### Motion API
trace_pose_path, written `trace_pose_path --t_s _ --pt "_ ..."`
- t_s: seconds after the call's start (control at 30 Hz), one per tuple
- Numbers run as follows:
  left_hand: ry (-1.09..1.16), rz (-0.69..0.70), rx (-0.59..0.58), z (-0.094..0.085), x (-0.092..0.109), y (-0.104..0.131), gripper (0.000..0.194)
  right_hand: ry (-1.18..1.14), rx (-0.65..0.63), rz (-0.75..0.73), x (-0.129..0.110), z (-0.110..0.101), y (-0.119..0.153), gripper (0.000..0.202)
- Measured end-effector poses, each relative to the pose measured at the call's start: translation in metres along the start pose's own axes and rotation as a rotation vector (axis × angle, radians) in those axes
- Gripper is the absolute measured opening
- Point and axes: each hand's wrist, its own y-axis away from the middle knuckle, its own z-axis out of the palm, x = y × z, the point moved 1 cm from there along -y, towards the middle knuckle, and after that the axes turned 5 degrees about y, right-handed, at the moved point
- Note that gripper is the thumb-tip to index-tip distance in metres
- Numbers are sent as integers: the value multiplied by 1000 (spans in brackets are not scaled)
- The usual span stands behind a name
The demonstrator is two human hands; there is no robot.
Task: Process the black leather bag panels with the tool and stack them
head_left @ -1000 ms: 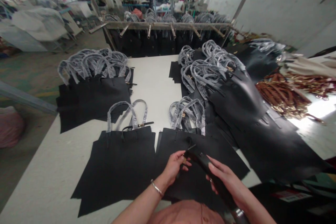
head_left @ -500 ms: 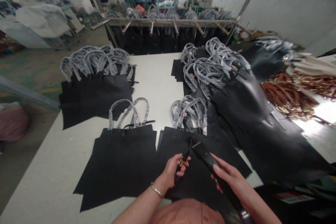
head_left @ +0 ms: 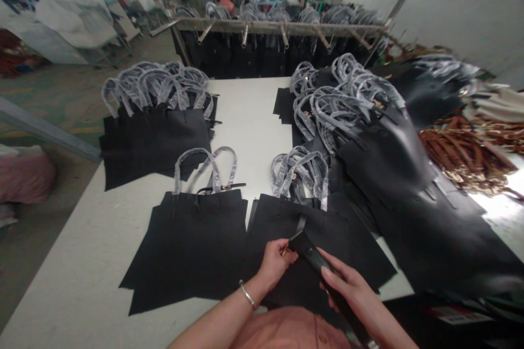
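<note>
My left hand (head_left: pixel 279 263) is closed in a pinch on a black strap (head_left: pixel 302 222) with a gold buckle, mostly hidden by the fingers. The strap runs up to the front of a black bag panel (head_left: pixel 282 218) lying on the table. In my right hand (head_left: pixel 347 283) is a long black handheld tool (head_left: pixel 313 255) with a wide, flat tip. Its tip lies over the strap, right beside my left fingertips; I cannot tell whether they touch. Plastic-wrapped handles (head_left: pixel 301 172) stick out beyond the panel's top edge.
Another black bag (head_left: pixel 196 251) lies to the left, with a stack of bags (head_left: pixel 158 142) behind it. More bags (head_left: pixel 388 158) are heaped on the right, near brown straps (head_left: pixel 466 152). A metal rack (head_left: pixel 282 26) hung with bags stands beyond the white table (head_left: pixel 249 114).
The tool's tip has moved left and down, over the strap and up to my left fingers. My left hand has turned, so the buckle shows less. The whole view has shifted slightly.
</note>
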Motion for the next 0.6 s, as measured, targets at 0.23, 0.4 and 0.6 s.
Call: trace_pose_path --t_s 0.23,0.4,0.6 --pt "-62 26 8 4 -4 0 12 4 -2 -6 2 -7 -4 78" --pt "-481 226 -4 -10 8 -13 9 -16 179 -15 -4 -9 -10 86" --pt "-801 417 454 -57 33 -64 21 -46 220 -32 -12 -16 -7 95"
